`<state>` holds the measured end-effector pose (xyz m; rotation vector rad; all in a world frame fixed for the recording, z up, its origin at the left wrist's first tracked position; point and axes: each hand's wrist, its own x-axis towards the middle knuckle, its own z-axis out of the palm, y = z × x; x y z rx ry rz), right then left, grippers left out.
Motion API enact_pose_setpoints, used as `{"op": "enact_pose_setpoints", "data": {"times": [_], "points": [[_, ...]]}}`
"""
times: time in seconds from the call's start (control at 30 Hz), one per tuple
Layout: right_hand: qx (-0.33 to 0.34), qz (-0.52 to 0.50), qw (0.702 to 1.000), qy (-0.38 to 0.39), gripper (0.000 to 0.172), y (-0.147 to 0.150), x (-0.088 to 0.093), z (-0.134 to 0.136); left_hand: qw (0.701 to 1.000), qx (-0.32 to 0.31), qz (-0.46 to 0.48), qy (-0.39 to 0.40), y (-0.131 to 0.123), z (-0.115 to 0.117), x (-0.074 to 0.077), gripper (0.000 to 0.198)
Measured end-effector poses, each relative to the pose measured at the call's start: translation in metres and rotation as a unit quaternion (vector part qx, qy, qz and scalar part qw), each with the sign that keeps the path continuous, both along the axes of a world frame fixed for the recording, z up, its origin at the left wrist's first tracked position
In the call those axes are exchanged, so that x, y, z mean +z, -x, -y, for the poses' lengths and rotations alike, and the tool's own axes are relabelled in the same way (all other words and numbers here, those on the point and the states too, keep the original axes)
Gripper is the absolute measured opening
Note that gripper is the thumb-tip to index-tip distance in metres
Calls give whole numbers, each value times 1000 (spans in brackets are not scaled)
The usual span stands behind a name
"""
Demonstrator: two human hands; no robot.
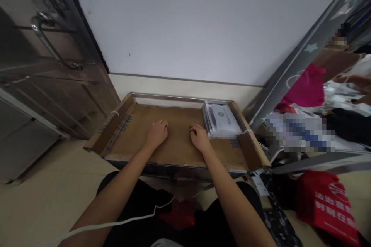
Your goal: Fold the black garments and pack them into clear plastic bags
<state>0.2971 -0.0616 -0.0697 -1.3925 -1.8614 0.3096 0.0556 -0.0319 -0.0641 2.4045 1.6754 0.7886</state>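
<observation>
Forearms (121, 189) stretch over the lap (136, 200) to a cardboard-lined tray (174, 154). Its far right corner holds stacked packets (222, 120), long axis pointing away, just right of the right hand (199, 137); the left hand (158, 133) lies farther off. Both hands rest curled, empty.

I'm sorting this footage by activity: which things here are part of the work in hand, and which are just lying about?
In hand: left hand and right hand, both curled, resting on the cardboard tray liner; stack of bagged leaflets beside the right hand.
Lying about: red bag, pink cloth, white cable, door handle.
</observation>
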Motion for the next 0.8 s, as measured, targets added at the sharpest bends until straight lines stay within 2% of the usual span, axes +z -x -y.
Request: {"op": "enact_pose_setpoints", "data": {"times": [0.17, 0.53, 0.67, 0.73, 0.8], "points": [[1, 17, 1000, -1, 24, 2, 2, 2, 999, -1, -32, 9, -7, 6, 3, 23], [4, -2, 1000, 2, 24, 1, 4, -1, 1000, 7, -19, 6, -10, 1, 2, 23], [5, 0, 1000, 7, 23, 2, 4, 0, 1000, -8, 25, 9, -9, 3, 0, 22], [7, -3, 1000, 7, 23, 2, 3, 1, 997, 2, 80, 15, -11, 7, 1, 21], [11, -1, 1000, 5, 24, 2, 3, 2, 987, 27, 156, 20, -20, 12, 9, 17]]}}
